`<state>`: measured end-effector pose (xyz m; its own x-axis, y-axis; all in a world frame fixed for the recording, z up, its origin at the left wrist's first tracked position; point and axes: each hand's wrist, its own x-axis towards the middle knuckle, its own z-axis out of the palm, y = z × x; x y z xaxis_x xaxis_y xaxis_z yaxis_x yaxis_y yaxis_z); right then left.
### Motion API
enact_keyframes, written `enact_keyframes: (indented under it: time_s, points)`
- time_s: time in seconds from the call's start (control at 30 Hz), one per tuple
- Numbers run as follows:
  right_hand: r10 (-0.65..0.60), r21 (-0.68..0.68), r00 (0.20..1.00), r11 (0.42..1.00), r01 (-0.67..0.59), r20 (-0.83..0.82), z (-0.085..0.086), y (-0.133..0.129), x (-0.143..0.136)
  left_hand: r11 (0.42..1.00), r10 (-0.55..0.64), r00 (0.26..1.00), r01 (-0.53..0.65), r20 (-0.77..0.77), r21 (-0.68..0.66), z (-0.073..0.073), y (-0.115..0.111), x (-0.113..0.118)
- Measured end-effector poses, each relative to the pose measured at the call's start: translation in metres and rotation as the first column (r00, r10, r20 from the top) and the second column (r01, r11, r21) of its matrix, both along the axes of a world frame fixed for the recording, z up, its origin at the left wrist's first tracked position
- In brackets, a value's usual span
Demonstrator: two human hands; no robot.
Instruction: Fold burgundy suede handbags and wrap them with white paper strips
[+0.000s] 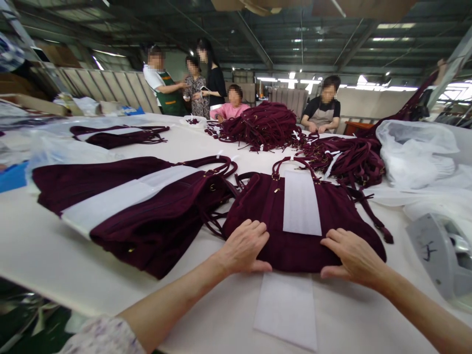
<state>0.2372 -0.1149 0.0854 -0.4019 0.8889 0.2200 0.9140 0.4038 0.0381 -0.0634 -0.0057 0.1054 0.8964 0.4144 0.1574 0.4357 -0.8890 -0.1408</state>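
Head view: left hand and right hand, both loosely curled, grip one maroon bag under one white strip.

Worn on the head, it looks forward and down.

A factory workshop: steel roof at twelve o'clock, a big worktable below, a strap heap near twelve, an aproned worker at one, cartons at ten.
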Motion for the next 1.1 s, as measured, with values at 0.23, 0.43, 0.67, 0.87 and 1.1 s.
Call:
enact_keyframes:
  time_s: [0.23, 0.43, 0.67, 0.87, 1.1]
  points:
    - [-0.064, -0.053, 0.996, 0.997, 0.060, -0.066, 0.001, 0.018, 0.018, 1.000, -0.011, 1.000, 0.011, -0.022, -0.003, 0.017, 0.035, 0.002]
    - [-0.161, -0.210, 0.965, 0.971, 0.117, -0.205, 0.009, 0.064, 0.034, 0.962, -0.052, 0.997, 0.066, 0.059, -0.264, 0.027, 0.089, 0.020]
    - [-0.173, -0.043, 0.981, 0.985, 0.169, -0.092, -0.036, 0.102, 0.045, 0.935, 0.046, 0.987, 0.012, 0.156, -0.353, -0.014, 0.135, 0.035]
    - [-0.158, 0.166, 0.987, 0.975, 0.151, 0.030, -0.043, 0.095, 0.039, 0.997, 0.062, 0.997, -0.059, 0.053, -0.057, -0.009, 0.109, 0.046]
    - [-0.190, 0.218, 0.981, 0.960, 0.178, 0.033, -0.035, 0.083, 0.032, 0.966, 0.246, 0.964, -0.236, 0.100, -0.102, -0.006, 0.060, 0.090]
